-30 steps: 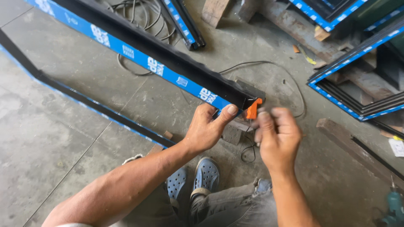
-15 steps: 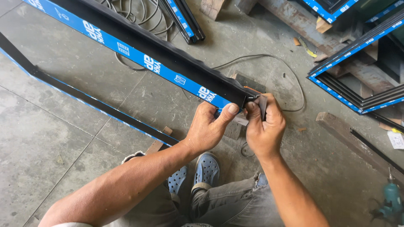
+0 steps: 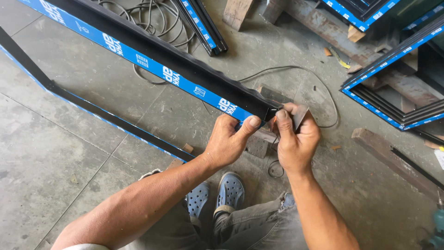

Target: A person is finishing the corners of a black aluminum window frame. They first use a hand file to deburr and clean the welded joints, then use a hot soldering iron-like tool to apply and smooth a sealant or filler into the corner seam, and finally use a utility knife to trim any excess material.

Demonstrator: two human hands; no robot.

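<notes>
Hands meet at the near end of the black frame bar (image 3: pixel 185 74) with blue film. Whatever the right hand (image 3: pixel 293 139) pinches against that end is mostly hidden by its fingers. Left hand (image 3: pixel 226 143) clamps the bar just beside, thumb on top.

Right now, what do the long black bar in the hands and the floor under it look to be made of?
The long black bar looks like extruded metal, probably aluminium: straight, thin-edged, matt black finish, with a blue protective film along one face. The left hand grips its end. The floor looks like bare concrete: grey, stained, rough, with scored joints.
</notes>
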